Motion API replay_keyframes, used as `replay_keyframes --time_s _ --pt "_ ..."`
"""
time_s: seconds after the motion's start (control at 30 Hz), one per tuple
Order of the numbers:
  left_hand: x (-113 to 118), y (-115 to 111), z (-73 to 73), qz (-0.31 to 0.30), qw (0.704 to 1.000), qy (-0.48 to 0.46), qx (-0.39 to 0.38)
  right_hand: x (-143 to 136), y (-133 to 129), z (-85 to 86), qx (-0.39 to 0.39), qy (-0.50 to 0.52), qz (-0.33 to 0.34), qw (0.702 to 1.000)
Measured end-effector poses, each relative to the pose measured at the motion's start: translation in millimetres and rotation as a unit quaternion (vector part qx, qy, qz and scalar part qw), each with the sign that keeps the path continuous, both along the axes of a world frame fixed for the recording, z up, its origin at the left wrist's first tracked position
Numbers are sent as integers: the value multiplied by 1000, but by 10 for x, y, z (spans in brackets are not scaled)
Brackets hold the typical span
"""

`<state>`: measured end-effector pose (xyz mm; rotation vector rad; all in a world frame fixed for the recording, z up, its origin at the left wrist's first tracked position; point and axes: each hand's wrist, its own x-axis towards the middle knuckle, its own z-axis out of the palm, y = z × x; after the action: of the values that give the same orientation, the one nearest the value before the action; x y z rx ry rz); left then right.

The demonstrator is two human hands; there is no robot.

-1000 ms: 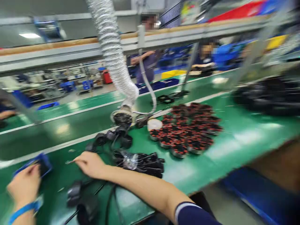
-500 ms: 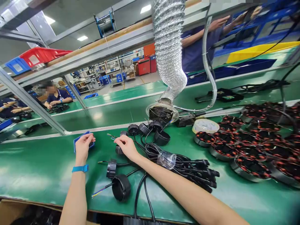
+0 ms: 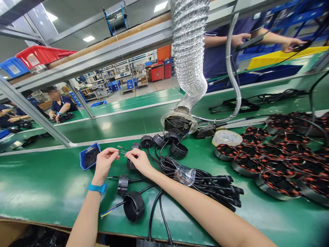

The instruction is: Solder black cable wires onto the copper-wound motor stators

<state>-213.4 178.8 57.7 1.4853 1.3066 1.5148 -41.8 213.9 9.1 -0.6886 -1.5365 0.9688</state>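
**Wires pinched in right grip, left grip just beside**

Nearest: front edge of worktop, with black cables running over it. A bit further in, two black caps on their sides, the nearer with coloured ends out to the left.

Next, both hands over the worktop. Right grip: closed, thumb and finger on the thin wires, tips pointing left. Left grip: thumb and finger almost together, near the wire tips. Can't tell if fully closed or holding anything. Blue strap on left wrist.

Just left of left grip: blue bin, with small black bits inside. Right of right grip: cable bundle in clear wrap. Further right: many coil rings, laid flat, close together. Tape roll just behind, at their left end.

At back of worktop: fan under silver duct.

Beyond: co-worker at right, dark cable in hands. Furthest, at left: another co-worker, seated, hands on dark parts.
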Motion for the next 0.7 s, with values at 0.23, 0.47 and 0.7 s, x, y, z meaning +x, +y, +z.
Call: replay_keyframes --time_s 0.23,0.47,0.7 --pt "-1 -9 13 -8 1000 2 1 6 -16 18 -3 2 3 1000" --pt "31 -14 26 -14 999 27 -12 10 -9 15 -5 -8 0 1000" --pt "10 3 18 -19 998 33 -40 7 -20 18 -4 -16 -4 1000"
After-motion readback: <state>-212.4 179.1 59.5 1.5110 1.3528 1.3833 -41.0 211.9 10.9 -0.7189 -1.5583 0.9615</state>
